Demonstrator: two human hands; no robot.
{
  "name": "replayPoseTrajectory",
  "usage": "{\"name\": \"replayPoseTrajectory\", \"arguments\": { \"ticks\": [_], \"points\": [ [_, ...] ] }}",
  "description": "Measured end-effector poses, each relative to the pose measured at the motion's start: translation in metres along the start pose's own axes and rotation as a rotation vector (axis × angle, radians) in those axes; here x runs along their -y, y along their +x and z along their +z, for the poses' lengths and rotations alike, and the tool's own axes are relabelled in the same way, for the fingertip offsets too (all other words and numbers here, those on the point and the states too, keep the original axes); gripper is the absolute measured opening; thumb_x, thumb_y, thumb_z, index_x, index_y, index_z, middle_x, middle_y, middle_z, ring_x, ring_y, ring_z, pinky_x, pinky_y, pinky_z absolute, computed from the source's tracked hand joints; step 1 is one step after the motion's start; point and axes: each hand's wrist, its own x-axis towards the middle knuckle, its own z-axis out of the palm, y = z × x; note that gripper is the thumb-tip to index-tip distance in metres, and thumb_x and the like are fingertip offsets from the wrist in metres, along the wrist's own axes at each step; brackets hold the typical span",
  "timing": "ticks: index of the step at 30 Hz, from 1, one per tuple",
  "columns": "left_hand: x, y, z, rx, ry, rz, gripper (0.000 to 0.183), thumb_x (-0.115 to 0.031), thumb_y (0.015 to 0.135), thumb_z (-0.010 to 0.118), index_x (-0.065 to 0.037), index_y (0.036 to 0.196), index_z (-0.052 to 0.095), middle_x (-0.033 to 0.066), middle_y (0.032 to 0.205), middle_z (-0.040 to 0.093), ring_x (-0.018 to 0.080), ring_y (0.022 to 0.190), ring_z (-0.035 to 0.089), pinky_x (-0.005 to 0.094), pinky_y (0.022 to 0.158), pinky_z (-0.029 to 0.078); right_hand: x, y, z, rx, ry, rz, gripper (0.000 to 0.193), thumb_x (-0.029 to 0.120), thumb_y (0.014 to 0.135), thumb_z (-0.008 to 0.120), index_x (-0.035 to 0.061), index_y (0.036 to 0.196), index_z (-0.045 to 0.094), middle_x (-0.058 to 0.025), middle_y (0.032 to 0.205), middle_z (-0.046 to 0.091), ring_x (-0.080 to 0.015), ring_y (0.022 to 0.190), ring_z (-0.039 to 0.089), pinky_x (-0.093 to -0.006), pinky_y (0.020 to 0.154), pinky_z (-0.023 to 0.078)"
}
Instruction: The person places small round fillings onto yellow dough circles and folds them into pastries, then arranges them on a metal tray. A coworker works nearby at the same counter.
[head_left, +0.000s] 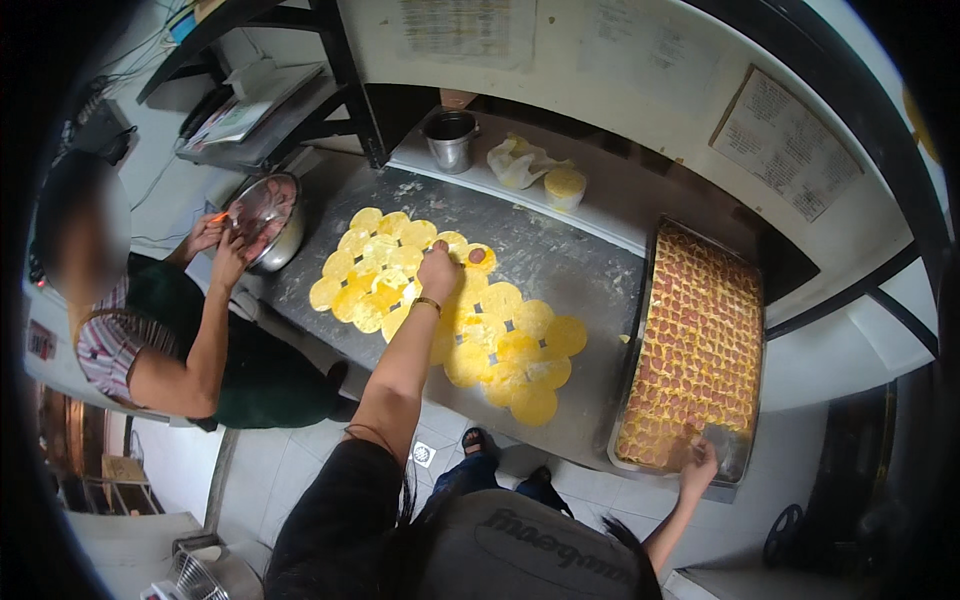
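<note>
My left hand (438, 275), with a bracelet at the wrist, reaches over thin yellow dough rounds (535, 403) laid edge to edge on the dark worktop. Its fingers are bent together, and what they hold, if anything, is hidden. Just right of it, a round reddish-brown piece of filling (477, 256) sits on one round. My right hand (698, 466) is at the near right corner of a large metal tray (632, 395), its fingers closed downward. I cannot make out what is in them. Small yellow-wrapped pieces with reddish-brown filling (697, 340) stand in tight rows in the tray.
At the left a co-worker's hands (222, 245) hold something orange over a metal bowl (287, 238) of pinkish filling. A metal pot (451, 145), a crumpled plastic bag (522, 162) and a tub of yellow stuff (565, 188) stand on the back ledge.
</note>
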Motion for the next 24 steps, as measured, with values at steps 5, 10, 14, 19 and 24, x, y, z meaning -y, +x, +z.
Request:
{"name": "replayPoseTrajectory", "arguments": {
  "ticks": [5,10,14,19,24],
  "points": [
    [-0.003,0.016,0.012,0.038,0.054,-0.008,0.04,-0.02,0.075,0.068,-0.001,0.107,0.053,0.0184,0.106,0.063,0.0318,0.096,0.063,0.041,0.077,0.052,0.039,-0.021,0.011,0.013,-0.14,-0.041,0.027,-0.011,0.075,0.059,-0.0009,0.1,0.06,-0.012,0.089,0.063,-0.021,0.08,0.065,-0.0318,0.068,0.05],
    [0.0,0.022,0.025,-0.015,-0.078,0.027,0.034,-0.018,0.073,0.07,0.001,0.099,0.058,0.0183,0.102,0.063,0.0319,0.092,0.064,0.041,0.076,0.051,0.046,-0.028,0.013,-0.001,-0.144,-0.049,0.028,-0.011,0.074,0.06,-0.0003,0.1,0.06,-0.0126,0.09,0.063,-0.0229,0.08,0.065,-0.0324,0.069,0.051],
    [0.007,0.028,0.038,-0.089,-0.361,0.205,0.021,-0.017,0.074,0.066,-0.001,0.086,0.06,0.0149,0.087,0.061,0.0305,0.078,0.059,0.0381,0.073,0.049,0.076,-0.029,0.023,0.028,-0.111,-0.058,0.028,-0.01,0.075,0.06,0.0001,0.101,0.061,-0.0123,0.091,0.063,-0.0228,0.08,0.065,-0.0323,0.07,0.052],
    [0.007,0.043,0.066,0.005,-0.871,0.017,0.014,-0.015,0.078,0.062,-0.004,0.085,0.057,0.0063,0.078,0.055,0.0195,0.076,0.053,0.0326,0.07,0.046,0.093,-0.029,0.035,0.099,-0.113,-0.095,0.028,-0.01,0.075,0.059,0.0003,0.1,0.063,-0.0124,0.093,0.063,-0.0223,0.08,0.065,-0.0314,0.07,0.052],
    [-0.006,0.052,0.064,0.214,-1.397,-0.286,0.011,-0.012,0.086,0.055,-0.005,0.091,0.048,0.0065,0.09,0.051,0.0173,0.072,0.055,0.0288,0.066,0.047,0.112,-0.025,0.048,0.192,-0.117,-0.169,0.03,-0.01,0.075,0.058,0.0006,0.102,0.064,-0.0124,0.091,0.062,-0.0223,0.076,0.063,-0.0302,0.069,0.051]
  ]
}}
